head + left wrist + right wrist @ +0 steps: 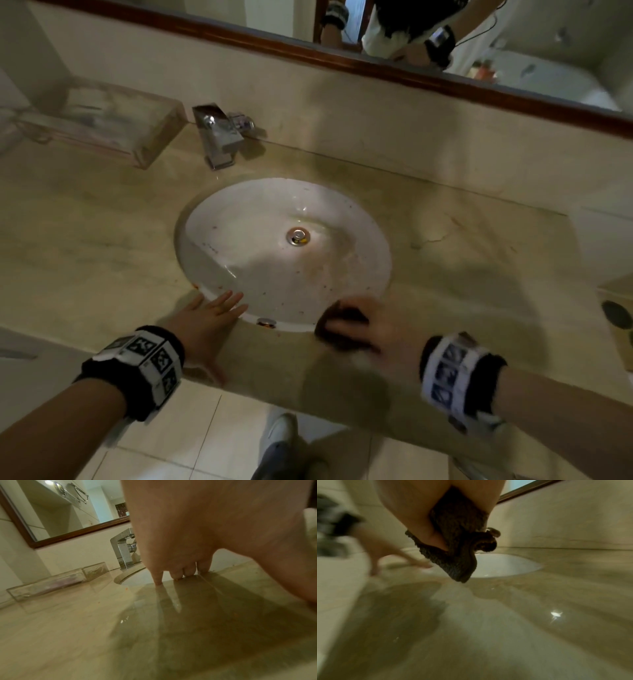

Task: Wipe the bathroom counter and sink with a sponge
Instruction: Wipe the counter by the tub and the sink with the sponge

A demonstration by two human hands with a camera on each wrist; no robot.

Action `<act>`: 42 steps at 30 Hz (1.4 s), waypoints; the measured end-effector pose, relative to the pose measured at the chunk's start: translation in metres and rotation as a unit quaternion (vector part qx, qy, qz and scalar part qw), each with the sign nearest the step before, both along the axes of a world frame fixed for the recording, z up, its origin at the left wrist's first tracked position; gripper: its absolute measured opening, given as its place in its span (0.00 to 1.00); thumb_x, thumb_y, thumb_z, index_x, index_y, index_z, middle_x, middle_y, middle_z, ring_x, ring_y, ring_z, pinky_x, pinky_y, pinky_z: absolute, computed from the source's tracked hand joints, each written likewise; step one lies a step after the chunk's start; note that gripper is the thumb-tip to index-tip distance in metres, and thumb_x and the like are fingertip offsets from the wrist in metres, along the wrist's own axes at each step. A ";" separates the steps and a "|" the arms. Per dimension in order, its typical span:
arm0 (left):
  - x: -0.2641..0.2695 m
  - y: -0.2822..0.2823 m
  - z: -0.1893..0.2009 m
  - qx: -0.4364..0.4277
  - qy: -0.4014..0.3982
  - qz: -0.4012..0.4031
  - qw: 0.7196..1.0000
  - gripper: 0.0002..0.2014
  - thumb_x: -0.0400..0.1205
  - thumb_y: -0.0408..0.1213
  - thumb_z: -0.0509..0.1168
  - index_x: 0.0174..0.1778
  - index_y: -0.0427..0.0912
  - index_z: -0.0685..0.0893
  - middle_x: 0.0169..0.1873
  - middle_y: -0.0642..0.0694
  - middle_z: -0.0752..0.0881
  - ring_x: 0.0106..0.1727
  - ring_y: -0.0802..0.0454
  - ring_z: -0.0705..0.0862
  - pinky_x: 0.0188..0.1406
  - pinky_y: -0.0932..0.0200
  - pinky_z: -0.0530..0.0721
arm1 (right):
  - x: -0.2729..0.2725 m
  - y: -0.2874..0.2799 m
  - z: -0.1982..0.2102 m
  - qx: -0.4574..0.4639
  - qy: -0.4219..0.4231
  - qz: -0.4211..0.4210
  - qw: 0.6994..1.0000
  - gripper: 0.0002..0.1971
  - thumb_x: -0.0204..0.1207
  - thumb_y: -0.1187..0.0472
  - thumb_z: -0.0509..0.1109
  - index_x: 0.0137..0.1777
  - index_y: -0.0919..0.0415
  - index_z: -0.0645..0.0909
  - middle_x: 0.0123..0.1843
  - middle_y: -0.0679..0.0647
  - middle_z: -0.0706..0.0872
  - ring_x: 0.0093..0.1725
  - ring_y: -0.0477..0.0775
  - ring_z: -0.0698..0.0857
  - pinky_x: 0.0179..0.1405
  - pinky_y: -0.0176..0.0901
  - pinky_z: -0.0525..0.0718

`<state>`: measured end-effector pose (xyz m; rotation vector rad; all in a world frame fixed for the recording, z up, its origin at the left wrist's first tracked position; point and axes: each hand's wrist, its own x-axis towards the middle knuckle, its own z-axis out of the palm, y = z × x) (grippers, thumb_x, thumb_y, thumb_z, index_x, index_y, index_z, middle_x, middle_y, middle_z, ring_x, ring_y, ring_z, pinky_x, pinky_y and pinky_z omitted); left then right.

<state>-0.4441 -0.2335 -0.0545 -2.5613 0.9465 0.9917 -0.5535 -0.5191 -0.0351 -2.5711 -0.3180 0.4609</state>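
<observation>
A dark brown knitted sponge [339, 325] [457, 545] is gripped by my right hand [370, 329] at the front rim of the white oval sink [239, 219]. In the right wrist view the sponge hangs from my fingers, its tip close to the wet beige counter [505, 622]. My left hand [209, 318] lies flat on the counter [85, 240] at the sink's front left edge, fingers straight, fingertips [158, 581] touching the rim. Reddish specks dot the basin around the metal drain [298, 236].
A chrome faucet [219, 137] [124, 550] stands behind the sink on the left. A clear rectangular tray [96, 120] [51, 582] lies on the far left counter. A framed mirror [376, 65] runs along the back wall. A box [620, 318] sits at the right edge.
</observation>
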 end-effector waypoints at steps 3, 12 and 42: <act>-0.001 -0.001 0.001 -0.004 -0.001 -0.001 1.000 0.64 0.62 0.64 0.75 0.83 0.48 0.39 0.84 0.49 0.37 0.85 0.51 0.38 0.83 0.47 0.38 | -0.029 0.034 -0.005 0.006 0.099 0.119 0.988 0.20 0.79 0.38 0.55 0.68 0.40 0.71 0.71 0.47 0.74 0.72 0.54 0.72 0.76 0.47 0.66; 0.002 0.001 -0.007 -0.017 -0.023 -0.004 1.000 0.64 0.61 0.64 0.75 0.84 0.49 0.41 0.84 0.51 0.38 0.85 0.51 0.40 0.83 0.45 0.38 | 0.006 0.044 -0.022 -0.178 0.051 0.133 0.974 0.30 0.82 0.61 0.60 0.80 0.41 0.55 0.82 0.53 0.51 0.77 0.63 0.59 0.77 0.54 0.66; 0.011 0.046 -0.015 -0.055 -0.067 0.247 0.965 0.49 0.73 0.62 0.66 0.83 0.52 0.44 0.84 0.55 0.41 0.84 0.53 0.53 0.83 0.45 0.52 | 0.063 0.070 -0.041 -0.146 -0.010 0.020 0.989 0.19 0.77 0.49 0.66 0.67 0.52 0.76 0.72 0.62 0.74 0.69 0.64 0.74 0.72 0.58 0.72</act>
